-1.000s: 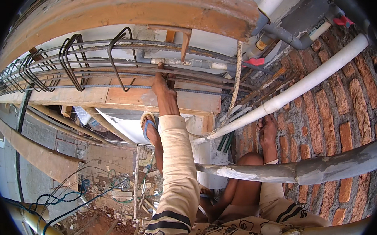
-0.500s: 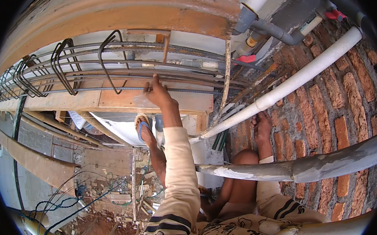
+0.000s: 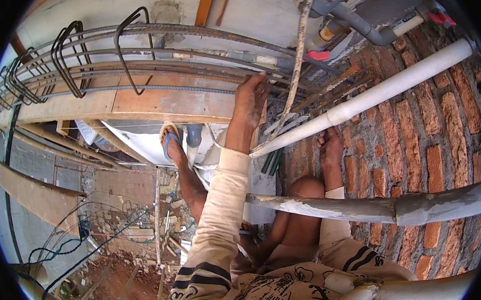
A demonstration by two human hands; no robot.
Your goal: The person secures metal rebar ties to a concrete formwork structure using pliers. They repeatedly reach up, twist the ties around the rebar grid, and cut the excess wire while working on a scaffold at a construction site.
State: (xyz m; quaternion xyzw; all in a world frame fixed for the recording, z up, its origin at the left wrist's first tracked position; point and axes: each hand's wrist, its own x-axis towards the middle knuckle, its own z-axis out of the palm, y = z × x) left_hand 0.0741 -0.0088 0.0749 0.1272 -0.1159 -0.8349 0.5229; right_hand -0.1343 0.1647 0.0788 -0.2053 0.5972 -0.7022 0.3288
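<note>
My left hand point(image 3: 250, 100) is at the right end of a rebar cage point(image 3: 180, 87), just above the wooden formwork board point(image 3: 164, 102). Its fingers are bent and closed against the long bars; whether they grip a bar or something small is hidden. My right hand point(image 3: 331, 148) rests on the brick wall point(image 3: 387, 139), just below a slanting white pipe point(image 3: 370, 96). Its fingers are loosely bent and a little apart, with nothing seen in them. Between the two hands a pale rope point(image 3: 296, 68) hangs down past the bar ends.
A grey-white pole point(image 3: 334, 207) crosses before my knee, and another pale pole point(image 3: 429, 290) lies close to my body. Grey pipes with red valve handles point(image 3: 317, 55) fill the upper right. Far below, rubble point(image 3: 139, 213) covers the ground. Dark green rope point(image 3: 64, 257) hangs lower left.
My left hand has moved right along the rebar to its end. The view has shifted, and the large wooden beam at the top is mostly gone from it. My right hand stays on the wall.
</note>
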